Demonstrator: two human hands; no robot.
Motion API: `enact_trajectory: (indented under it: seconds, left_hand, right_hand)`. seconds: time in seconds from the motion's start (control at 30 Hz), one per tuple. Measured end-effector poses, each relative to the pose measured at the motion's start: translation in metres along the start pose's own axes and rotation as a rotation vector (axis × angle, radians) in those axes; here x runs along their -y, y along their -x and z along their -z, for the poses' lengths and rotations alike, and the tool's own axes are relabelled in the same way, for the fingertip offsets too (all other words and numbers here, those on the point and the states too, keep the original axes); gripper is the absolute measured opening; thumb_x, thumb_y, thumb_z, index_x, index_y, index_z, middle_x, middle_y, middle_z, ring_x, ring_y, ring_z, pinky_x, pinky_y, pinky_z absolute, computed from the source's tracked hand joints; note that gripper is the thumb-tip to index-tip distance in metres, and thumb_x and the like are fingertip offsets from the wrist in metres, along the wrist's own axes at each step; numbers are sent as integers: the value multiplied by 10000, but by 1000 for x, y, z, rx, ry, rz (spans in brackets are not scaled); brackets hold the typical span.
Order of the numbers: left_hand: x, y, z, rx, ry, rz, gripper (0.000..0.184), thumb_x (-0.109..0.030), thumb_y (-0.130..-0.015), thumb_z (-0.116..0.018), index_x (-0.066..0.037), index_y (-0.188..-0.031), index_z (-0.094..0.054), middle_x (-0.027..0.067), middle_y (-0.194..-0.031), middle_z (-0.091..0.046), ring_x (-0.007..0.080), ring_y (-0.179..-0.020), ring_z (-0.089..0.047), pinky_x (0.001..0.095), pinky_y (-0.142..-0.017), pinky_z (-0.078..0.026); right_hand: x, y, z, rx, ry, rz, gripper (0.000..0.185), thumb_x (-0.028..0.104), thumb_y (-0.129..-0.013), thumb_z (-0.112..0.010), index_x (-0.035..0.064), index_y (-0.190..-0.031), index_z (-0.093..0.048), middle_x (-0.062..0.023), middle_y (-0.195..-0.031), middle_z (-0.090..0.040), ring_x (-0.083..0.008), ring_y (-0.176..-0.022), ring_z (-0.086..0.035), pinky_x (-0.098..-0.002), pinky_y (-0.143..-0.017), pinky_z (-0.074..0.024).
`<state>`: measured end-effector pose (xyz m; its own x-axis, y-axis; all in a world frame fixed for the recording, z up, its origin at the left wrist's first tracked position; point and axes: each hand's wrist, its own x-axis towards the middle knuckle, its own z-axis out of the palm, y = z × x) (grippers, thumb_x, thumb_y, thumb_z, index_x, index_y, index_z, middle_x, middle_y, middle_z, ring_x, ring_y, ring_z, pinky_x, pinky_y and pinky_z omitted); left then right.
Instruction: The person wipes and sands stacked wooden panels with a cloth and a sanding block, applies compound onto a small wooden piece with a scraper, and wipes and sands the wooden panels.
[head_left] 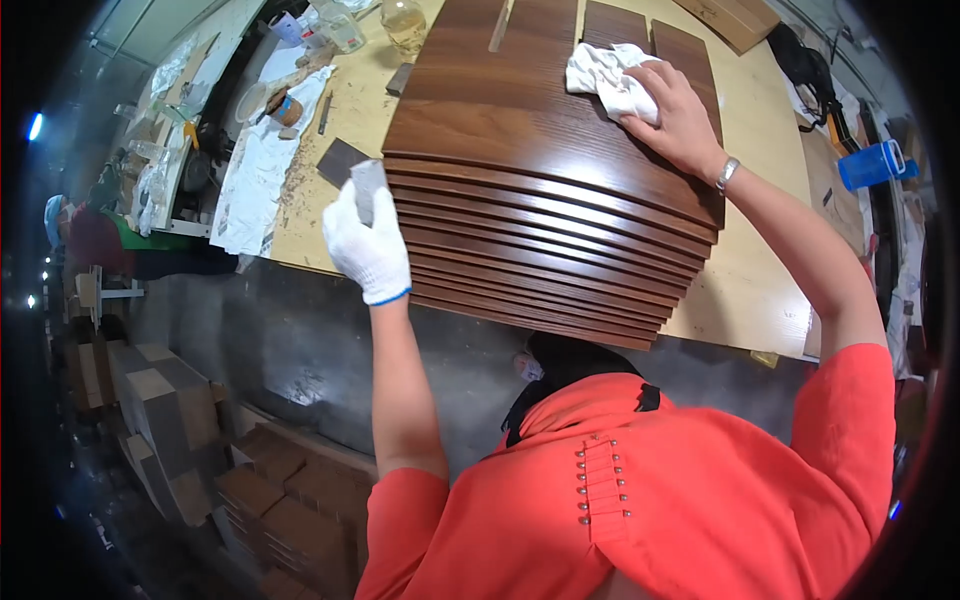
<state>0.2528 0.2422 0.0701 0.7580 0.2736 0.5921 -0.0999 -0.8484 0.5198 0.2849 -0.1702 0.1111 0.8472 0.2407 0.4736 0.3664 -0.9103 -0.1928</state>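
Note:
A stack of glossy dark brown wooden panels lies on the yellow worktable; the top panel has slots at its far edge. My right hand, bare with a metal bracelet, presses a crumpled white cloth onto the top panel. In a white glove with a blue cuff, my left hand grips a small grey block beside the stack's left edge. Just behind that block, a dark flat piece rests on the table.
Glass jars, a brown-stained cup and a white cloth sheet occupy the table's left part. A blue container stands at the right. Cardboard boxes sit lower left. Another person is at the far left.

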Motion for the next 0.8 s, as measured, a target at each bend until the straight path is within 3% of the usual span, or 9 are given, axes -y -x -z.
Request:
enact_trajectory:
  seconds: [0.13, 0.17, 0.33, 0.4, 0.47, 0.53, 0.6, 0.73, 0.8]
  left_hand:
    - [-36, 32, -6, 6, 146, -19, 358, -222, -843, -793, -36, -1138, -710, 142, -941, -656, 334, -887, -632, 452, -783, -510]
    - [-55, 49, -4, 60, 165, -44, 349, -163, -862, -782, -1, -1159, -698, 145, -968, -658, 271, -864, -620, 395, -779, -507]
    - [-158, 143, 0, 251, 345, -281, 377, -113, -794, -786, -134, -1169, -755, 64, -994, -723, 273, -894, -650, 384, -855, -525]
    - [-174, 166, 5, 326, 399, -224, 377, -123, -781, -798, -142, -1156, -761, 58, -984, -726, 276, -894, -660, 383, -847, -530]
    - [-153, 135, 3, 130, 335, -287, 322, -78, -829, -772, -81, -1149, -741, 71, -1023, -729, 245, -914, -680, 372, -824, -544]
    - [-128, 102, 7, 129, 355, 236, 344, -114, -872, -764, -1, -1191, -697, 128, -1076, -696, 189, -891, -653, 357, -803, -535]
    - [-95, 80, 0, -45, 63, 255, 322, -232, -863, -776, -49, -1122, -719, 117, -902, -639, 287, -825, -637, 401, -726, -501]
    - [-149, 132, -15, -73, 62, 212, 312, -223, -848, -774, -70, -1113, -715, 111, -871, -637, 307, -834, -632, 425, -734, -501]
    - [-202, 179, -16, 18, 147, 75, 341, -143, -837, -789, -61, -1161, -724, 101, -948, -667, 244, -763, -592, 383, -730, -506]
  right_hand:
    - [0, 0, 0, 1, 18, -5, 537, 380, -857, -735, 93, -1297, -621, -153, -1308, -572, -370, -1183, -565, -462, -1016, -482]
    - [1, 0, 0, -2, 32, -10, 537, 394, -861, -729, 102, -1299, -623, -151, -1307, -574, -366, -1189, -565, -462, -1021, -481]
    - [0, 0, -2, -9, 32, -13, 539, 406, -856, -731, 106, -1293, -630, -150, -1291, -584, -362, -1194, -567, -470, -1029, -478]
    - [-1, -1, -3, -5, 10, -6, 538, 407, -853, -733, 105, -1287, -631, -156, -1285, -586, -366, -1196, -565, -471, -1029, -477]
    - [-2, -1, -4, -22, 6, 12, 540, 412, -850, -733, 102, -1281, -632, -165, -1270, -588, -369, -1184, -567, -469, -1018, -480]
    - [-5, -1, -3, -32, 6, 26, 543, 418, -847, -733, 100, -1275, -633, -173, -1255, -589, -371, -1172, -567, -469, -1006, -482]
    - [-5, -2, -6, -33, -3, 40, 545, 424, -845, -733, 99, -1271, -634, -180, -1240, -587, -374, -1161, -567, -471, -995, -483]
    - [-7, 0, -8, 4, 10, 11, 583, 475, -864, -686, 117, -1317, -608, -187, -1271, -562, -385, -1188, -537, -499, -984, -453]
    - [-6, -1, -9, 7, 29, 9, 580, 485, -867, -678, 123, -1314, -614, -184, -1272, -561, -386, -1181, -538, -501, -975, -450]
